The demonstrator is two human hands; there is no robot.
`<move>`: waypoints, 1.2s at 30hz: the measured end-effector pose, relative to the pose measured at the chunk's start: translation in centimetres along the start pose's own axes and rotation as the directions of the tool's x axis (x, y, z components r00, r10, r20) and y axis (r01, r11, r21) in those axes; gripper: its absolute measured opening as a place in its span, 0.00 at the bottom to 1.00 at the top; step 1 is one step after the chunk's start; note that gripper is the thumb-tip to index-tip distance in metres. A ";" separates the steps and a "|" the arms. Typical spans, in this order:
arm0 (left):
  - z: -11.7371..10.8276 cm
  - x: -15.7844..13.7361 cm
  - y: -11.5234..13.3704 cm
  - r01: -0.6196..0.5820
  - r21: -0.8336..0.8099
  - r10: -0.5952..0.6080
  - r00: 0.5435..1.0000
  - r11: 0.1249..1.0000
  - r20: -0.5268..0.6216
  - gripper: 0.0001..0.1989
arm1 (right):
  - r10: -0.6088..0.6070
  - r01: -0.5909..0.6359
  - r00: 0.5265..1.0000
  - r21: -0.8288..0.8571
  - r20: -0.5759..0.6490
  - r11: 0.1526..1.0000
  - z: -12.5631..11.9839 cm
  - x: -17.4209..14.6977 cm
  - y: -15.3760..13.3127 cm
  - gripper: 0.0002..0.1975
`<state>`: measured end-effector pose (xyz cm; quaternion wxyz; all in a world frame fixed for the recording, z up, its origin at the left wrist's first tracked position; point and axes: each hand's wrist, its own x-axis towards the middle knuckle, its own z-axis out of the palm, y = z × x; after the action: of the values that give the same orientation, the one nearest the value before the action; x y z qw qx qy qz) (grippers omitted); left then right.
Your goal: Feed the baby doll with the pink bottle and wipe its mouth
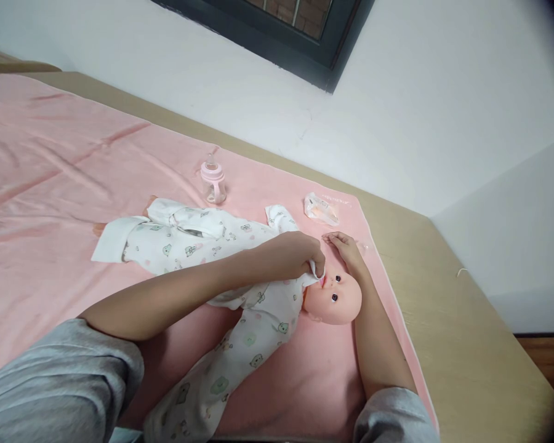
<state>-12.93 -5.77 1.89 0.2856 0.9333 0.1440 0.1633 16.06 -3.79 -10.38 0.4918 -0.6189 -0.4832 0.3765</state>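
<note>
A bald baby doll lies on its back, its head toward the right. It wears a white outfit printed with small green and grey animals. My left hand reaches across its chest and pinches a white cloth edge, which looks like the doll's collar, beside its mouth. Alongside the doll's head rests my right hand, palm side low, fingers stretched out and holding nothing visible. My left forearm hides part of the doll's torso.
A pink-lidded baby bottle stands beyond the doll on a pink blanket. A small clear plastic packet lies near the blanket's corner. The wooden surface ends against a white wall, below a dark-framed window.
</note>
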 end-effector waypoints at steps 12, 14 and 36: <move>0.4 0.3 -0.6 0.005 0.125 0.001 0.999 0.992 -0.045 0.22 | 0.012 -0.012 1.000 -0.019 -0.002 1.000 -0.2 0.2 0.2 0.12; 0.5 0.4 -0.7 -0.001 0.132 0.009 0.998 0.991 -0.054 0.23 | 0.013 -0.013 1.000 -0.023 -0.003 1.000 -0.2 0.2 0.2 0.12; 0.4 0.0 0.3 0.097 -0.062 -0.104 0.987 0.993 -0.121 0.21 | -0.004 0.004 1.000 -0.011 0.012 1.000 -0.4 0.6 0.8 0.12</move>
<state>-12.71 -6.22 1.79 0.3100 0.9046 0.2037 0.2101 16.77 -3.36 -11.10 0.4862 -0.6184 -0.4892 0.3766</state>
